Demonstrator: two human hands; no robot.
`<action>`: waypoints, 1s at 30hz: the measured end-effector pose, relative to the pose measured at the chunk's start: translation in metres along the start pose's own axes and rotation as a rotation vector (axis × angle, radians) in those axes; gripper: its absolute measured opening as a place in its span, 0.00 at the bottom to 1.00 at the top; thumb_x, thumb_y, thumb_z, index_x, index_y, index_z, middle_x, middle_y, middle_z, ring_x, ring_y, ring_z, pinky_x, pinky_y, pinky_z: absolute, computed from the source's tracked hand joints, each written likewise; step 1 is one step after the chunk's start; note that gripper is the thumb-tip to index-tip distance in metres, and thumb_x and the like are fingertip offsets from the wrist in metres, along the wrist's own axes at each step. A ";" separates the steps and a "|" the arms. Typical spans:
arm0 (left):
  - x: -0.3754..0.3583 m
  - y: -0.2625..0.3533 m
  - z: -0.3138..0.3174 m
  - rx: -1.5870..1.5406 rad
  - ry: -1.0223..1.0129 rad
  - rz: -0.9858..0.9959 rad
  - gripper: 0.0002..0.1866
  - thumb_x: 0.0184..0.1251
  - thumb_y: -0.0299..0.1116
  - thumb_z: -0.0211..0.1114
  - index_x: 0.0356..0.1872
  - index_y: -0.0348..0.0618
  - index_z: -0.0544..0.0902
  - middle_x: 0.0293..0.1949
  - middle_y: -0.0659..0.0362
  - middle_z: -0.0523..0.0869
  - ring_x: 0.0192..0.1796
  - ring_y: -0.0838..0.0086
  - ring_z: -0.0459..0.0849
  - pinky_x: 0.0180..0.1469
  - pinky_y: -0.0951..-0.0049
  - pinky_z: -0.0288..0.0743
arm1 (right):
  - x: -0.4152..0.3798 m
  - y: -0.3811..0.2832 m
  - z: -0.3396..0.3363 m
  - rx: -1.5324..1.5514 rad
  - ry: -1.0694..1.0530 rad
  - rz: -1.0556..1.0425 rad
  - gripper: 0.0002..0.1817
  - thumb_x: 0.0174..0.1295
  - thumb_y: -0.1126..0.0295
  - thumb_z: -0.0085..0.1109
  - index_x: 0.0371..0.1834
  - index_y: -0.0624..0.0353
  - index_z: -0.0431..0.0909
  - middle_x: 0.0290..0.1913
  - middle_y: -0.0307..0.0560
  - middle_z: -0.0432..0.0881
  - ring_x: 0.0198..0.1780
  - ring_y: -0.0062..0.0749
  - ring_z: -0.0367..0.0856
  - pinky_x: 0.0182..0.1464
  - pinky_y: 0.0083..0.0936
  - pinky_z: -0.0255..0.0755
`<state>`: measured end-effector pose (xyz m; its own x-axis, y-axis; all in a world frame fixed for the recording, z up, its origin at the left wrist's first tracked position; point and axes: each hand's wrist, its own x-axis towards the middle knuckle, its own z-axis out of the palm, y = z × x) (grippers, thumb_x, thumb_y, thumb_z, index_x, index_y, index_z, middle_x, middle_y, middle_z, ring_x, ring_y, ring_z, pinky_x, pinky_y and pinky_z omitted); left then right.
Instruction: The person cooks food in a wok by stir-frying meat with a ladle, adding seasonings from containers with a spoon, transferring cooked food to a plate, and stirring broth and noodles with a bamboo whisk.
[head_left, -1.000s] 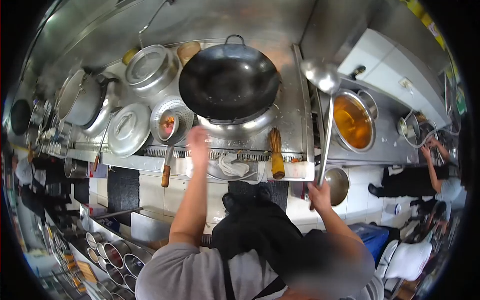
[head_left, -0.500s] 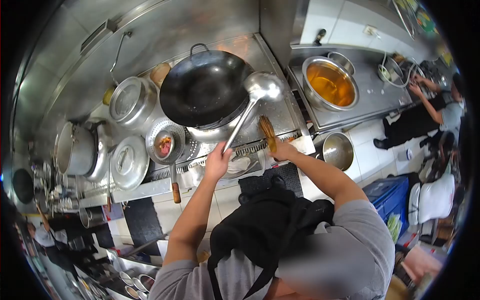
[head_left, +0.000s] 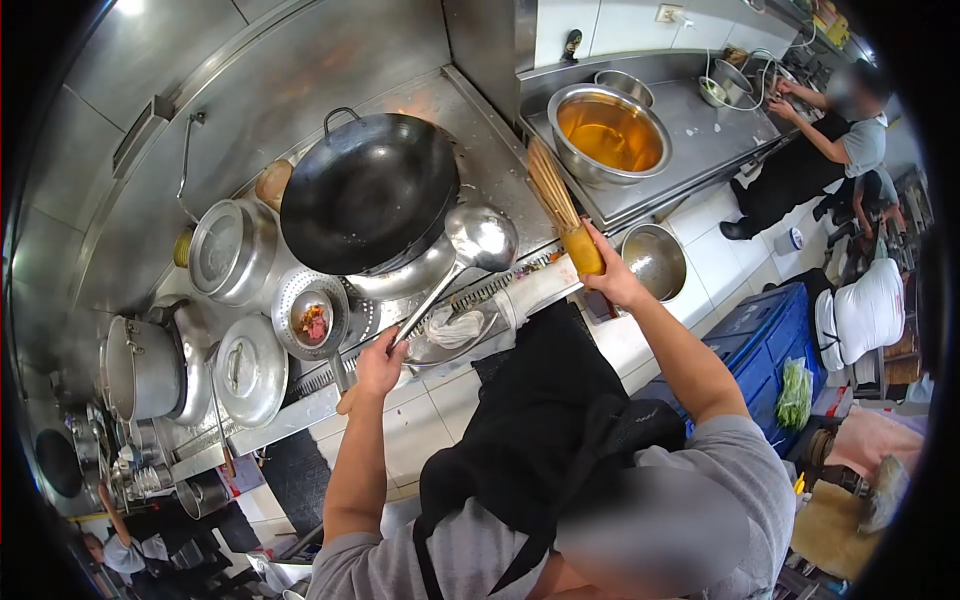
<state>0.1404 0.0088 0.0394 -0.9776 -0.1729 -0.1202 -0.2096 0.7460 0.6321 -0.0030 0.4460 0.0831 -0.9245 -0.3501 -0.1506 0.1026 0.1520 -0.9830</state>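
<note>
My left hand (head_left: 380,365) is closed round the handle of a large steel ladle (head_left: 482,237), whose bowl lies at the near right edge of the black wok (head_left: 370,190). The wok sits on the stove and shows a dark, shiny inside. In my right hand (head_left: 615,270) is a bamboo wok brush (head_left: 560,195), gripped by its yellow-wrapped base with the bristles pointing up and away. The brush is off the stove's right front edge, apart from the wok. A perforated strainer (head_left: 285,335) left of the wok carries a small bowl of red and orange food (head_left: 314,322).
A steel basin of amber liquid (head_left: 610,140) stands on the right counter, with an empty steel pot (head_left: 653,262) below. Lidded pots (head_left: 230,250) and a round lid (head_left: 250,370) crowd the left. A cloth (head_left: 460,327) lies at the stove's front. Another person (head_left: 810,150) works far right.
My right hand has swung the brush rightward, away from the wok and off the stove. My left hand has drawn the ladle slightly nearer and lower. The view has turned right.
</note>
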 end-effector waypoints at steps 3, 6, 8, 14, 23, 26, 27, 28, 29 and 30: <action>0.002 0.017 -0.008 0.084 -0.010 -0.016 0.19 0.64 0.44 0.66 0.54 0.52 0.81 0.33 0.50 0.87 0.37 0.54 0.87 0.40 0.58 0.77 | -0.005 -0.033 -0.002 -0.376 -0.031 -0.133 0.45 0.54 0.75 0.61 0.78 0.48 0.52 0.74 0.57 0.60 0.75 0.41 0.59 0.74 0.30 0.52; 0.005 0.024 -0.007 0.162 0.031 0.046 0.19 0.64 0.44 0.66 0.54 0.53 0.81 0.34 0.50 0.88 0.38 0.54 0.87 0.40 0.58 0.78 | 0.005 -0.015 0.007 -0.578 -0.075 -0.235 0.44 0.56 0.70 0.61 0.78 0.43 0.52 0.69 0.58 0.68 0.68 0.47 0.69 0.70 0.31 0.61; 0.011 0.020 -0.003 0.128 -0.014 0.011 0.18 0.64 0.44 0.66 0.54 0.53 0.82 0.35 0.50 0.88 0.38 0.54 0.87 0.41 0.58 0.78 | 0.009 -0.008 0.009 -0.488 -0.073 -0.225 0.44 0.57 0.68 0.60 0.79 0.43 0.51 0.64 0.61 0.73 0.63 0.48 0.74 0.67 0.30 0.65; 0.031 0.011 0.044 0.060 -0.087 -0.132 0.20 0.64 0.44 0.67 0.55 0.51 0.83 0.33 0.52 0.88 0.34 0.63 0.87 0.41 0.63 0.78 | 0.047 0.000 -0.009 -0.311 -0.175 0.272 0.46 0.57 0.66 0.61 0.79 0.40 0.49 0.41 0.56 0.82 0.32 0.34 0.83 0.33 0.29 0.79; 0.066 0.074 0.056 -0.755 -0.054 -0.128 0.17 0.74 0.36 0.58 0.56 0.35 0.79 0.23 0.69 0.73 0.24 0.86 0.67 0.26 0.83 0.61 | 0.107 0.093 -0.056 -0.632 -0.327 0.048 0.40 0.55 0.64 0.62 0.74 0.51 0.60 0.56 0.64 0.79 0.55 0.52 0.80 0.58 0.34 0.73; 0.068 0.075 0.058 -0.742 -0.083 -0.159 0.17 0.76 0.37 0.57 0.55 0.34 0.78 0.22 0.69 0.72 0.23 0.87 0.66 0.25 0.84 0.59 | 0.089 0.054 -0.068 -0.450 -0.096 0.074 0.40 0.57 0.69 0.60 0.75 0.55 0.57 0.62 0.65 0.74 0.63 0.51 0.75 0.64 0.32 0.68; 0.069 0.072 0.059 -0.686 -0.100 -0.157 0.17 0.76 0.38 0.57 0.54 0.34 0.78 0.22 0.69 0.71 0.23 0.87 0.66 0.25 0.84 0.59 | 0.086 0.041 -0.074 -0.380 -0.046 -0.019 0.40 0.57 0.70 0.60 0.76 0.54 0.56 0.64 0.65 0.72 0.66 0.50 0.73 0.66 0.31 0.66; 0.068 0.071 0.064 -0.681 -0.096 -0.165 0.17 0.76 0.38 0.57 0.54 0.34 0.78 0.22 0.69 0.71 0.23 0.87 0.66 0.25 0.84 0.59 | 0.085 0.026 -0.080 -0.310 0.007 -0.115 0.41 0.58 0.72 0.59 0.77 0.54 0.55 0.67 0.65 0.69 0.68 0.50 0.70 0.68 0.31 0.63; 0.064 0.069 0.070 -0.644 -0.064 -0.197 0.17 0.76 0.38 0.57 0.54 0.34 0.78 0.21 0.70 0.71 0.22 0.88 0.65 0.24 0.85 0.58 | 0.084 0.010 -0.085 -0.337 -0.002 -0.187 0.41 0.58 0.72 0.59 0.77 0.54 0.54 0.66 0.63 0.69 0.68 0.48 0.70 0.68 0.32 0.62; 0.061 0.068 0.077 -0.610 -0.033 -0.228 0.17 0.76 0.38 0.57 0.54 0.34 0.78 0.21 0.70 0.71 0.22 0.88 0.65 0.24 0.85 0.57 | 0.087 0.011 -0.086 -0.336 -0.008 -0.185 0.41 0.58 0.72 0.59 0.77 0.54 0.54 0.66 0.63 0.69 0.68 0.48 0.70 0.68 0.32 0.62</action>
<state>0.0646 0.0980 0.0162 -0.9120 -0.2562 -0.3203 -0.3728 0.1921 0.9078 -0.1136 0.4971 0.0681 -0.9130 -0.4073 0.0243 -0.1933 0.3792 -0.9049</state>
